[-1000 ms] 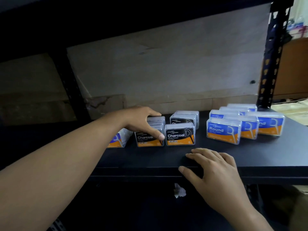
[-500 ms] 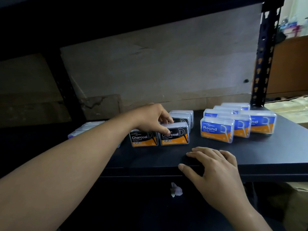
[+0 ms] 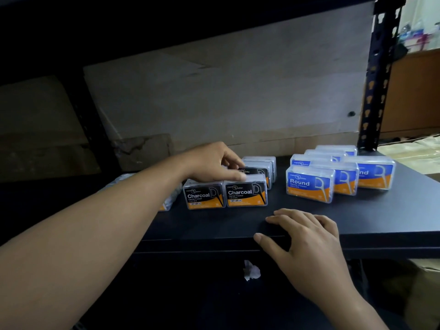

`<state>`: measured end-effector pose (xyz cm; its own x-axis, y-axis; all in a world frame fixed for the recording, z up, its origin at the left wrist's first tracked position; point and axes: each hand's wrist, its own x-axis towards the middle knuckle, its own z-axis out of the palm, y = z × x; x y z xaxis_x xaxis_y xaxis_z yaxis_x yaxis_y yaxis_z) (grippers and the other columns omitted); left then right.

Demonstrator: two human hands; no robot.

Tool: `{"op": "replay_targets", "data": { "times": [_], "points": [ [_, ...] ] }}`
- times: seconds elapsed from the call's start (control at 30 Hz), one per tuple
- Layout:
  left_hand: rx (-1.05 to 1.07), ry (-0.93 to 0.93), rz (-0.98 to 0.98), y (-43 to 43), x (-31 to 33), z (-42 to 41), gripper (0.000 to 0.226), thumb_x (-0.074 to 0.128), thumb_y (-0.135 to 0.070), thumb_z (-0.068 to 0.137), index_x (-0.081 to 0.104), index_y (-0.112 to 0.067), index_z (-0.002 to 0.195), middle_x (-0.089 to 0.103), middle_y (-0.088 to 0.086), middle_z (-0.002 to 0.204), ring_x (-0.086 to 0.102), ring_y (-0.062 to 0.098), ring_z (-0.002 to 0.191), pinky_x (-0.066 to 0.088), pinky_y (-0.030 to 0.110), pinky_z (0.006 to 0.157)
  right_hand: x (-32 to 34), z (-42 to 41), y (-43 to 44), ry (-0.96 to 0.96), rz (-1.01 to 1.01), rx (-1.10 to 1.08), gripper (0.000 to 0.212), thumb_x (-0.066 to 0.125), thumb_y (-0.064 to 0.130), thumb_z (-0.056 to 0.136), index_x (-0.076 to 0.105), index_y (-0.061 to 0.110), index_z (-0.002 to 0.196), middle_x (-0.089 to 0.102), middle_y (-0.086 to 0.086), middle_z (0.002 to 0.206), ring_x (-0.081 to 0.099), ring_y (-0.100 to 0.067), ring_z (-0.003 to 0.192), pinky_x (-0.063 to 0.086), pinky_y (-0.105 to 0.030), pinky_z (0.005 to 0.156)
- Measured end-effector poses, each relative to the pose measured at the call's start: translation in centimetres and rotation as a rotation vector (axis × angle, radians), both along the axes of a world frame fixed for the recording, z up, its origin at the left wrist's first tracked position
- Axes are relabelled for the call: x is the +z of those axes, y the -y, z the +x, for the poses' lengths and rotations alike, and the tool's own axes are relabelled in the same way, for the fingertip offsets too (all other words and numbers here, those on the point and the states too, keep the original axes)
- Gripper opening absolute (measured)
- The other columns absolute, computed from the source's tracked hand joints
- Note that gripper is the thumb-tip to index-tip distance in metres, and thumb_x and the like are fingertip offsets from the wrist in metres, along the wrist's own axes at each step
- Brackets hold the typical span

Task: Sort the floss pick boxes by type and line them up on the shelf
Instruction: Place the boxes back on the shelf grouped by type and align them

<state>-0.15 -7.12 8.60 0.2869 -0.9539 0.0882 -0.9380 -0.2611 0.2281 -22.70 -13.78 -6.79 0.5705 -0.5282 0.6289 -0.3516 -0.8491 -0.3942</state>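
**Sorting by type on the shelf (image 3: 357,217)**

Charcoal boxes (image 3: 246,195) are standing at frame centre, with Round boxes (image 3: 309,185) apart to their right. The left hand (image 3: 212,166) is lying over the Charcoal boxes, and whether it is gripping one cannot be told. The right hand (image 3: 309,239) is resting flat and relaxed on the shelf's front edge.

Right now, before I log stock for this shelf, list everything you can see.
Charcoal floss pick boxes: at least four, black and orange, shelf centre-left.
Round floss pick boxes: about six, blue and orange, shelf right.
Blurred boxes: count unclear, behind the left forearm.
Shelf: one, black.
Upright post: one, black, right rear.
Paper scrap: one, white, below the shelf edge.
Left hand: rests on the Charcoal boxes.
Right hand: flat on the shelf's front edge.
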Motion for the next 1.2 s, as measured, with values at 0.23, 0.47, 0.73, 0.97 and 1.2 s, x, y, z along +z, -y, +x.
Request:
{"op": "replay_targets", "data": {
  "times": [0.23,0.47,0.73,0.97,1.2],
  "points": [
    [0.062,0.006,-0.025,2.8,0.2,0.6,0.033,0.060,-0.034,0.097,0.066,-0.028,0.129,0.069,-0.007,0.122,0.062,0.007,0.107,0.047,0.032,0.100,0.0,0.1,-0.1,-0.004,-0.006,-0.014,0.046,0.048,0.073,0.080,0.072,0.039,0.099,0.066,0.021,0.109,0.059,-0.002,0.106,0.023,-0.025,0.095],
    [0.072,0.171,0.059,5.5,-1.2,0.8,0.033,0.064,-0.037,0.095,0.066,-0.034,0.127,0.063,-0.005,0.128,0.054,0.016,0.119,0.040,0.028,0.096,-0.1,0.1,0.0,-0.005,-0.007,-0.008,0.045,0.048,0.073,0.081,0.071,0.039,0.100,0.065,0.021,0.109,0.059,-0.002,0.106,0.023,-0.026,0.095],
    [0.062,0.128,0.000,4.4,-0.8,0.9,0.025,0.072,-0.035,0.089,0.076,-0.027,0.112,0.073,-0.013,0.110,0.064,0.002,0.099,0.049,0.025,0.092,-0.1,0.2,0.0,0.002,-0.003,-0.008,0.045,0.049,0.073,0.080,0.071,0.039,0.098,0.065,0.021,0.109,0.058,-0.002,0.107,0.026,-0.028,0.096],
    [0.034,0.090,0.052,3.5,-0.3,0.9,0.026,0.069,-0.034,0.092,0.074,-0.024,0.116,0.071,-0.016,0.116,0.063,-0.001,0.097,0.042,0.012,0.076,-0.1,0.2,0.0,-0.002,0.004,-0.006,0.045,0.049,0.074,0.080,0.071,0.039,0.099,0.064,0.022,0.109,0.058,-0.002,0.107,0.024,-0.027,0.095],
    [0.026,0.077,0.067,3.0,-0.2,1.0,0.026,0.068,-0.034,0.093,0.074,-0.025,0.116,0.070,-0.015,0.118,0.062,-0.001,0.102,0.043,0.017,0.082,0.0,0.2,0.0,-0.006,0.004,-0.004,0.046,0.048,0.074,0.080,0.071,0.039,0.099,0.064,0.022,0.109,0.058,-0.002,0.107,0.024,-0.027,0.095]
  ]
}}
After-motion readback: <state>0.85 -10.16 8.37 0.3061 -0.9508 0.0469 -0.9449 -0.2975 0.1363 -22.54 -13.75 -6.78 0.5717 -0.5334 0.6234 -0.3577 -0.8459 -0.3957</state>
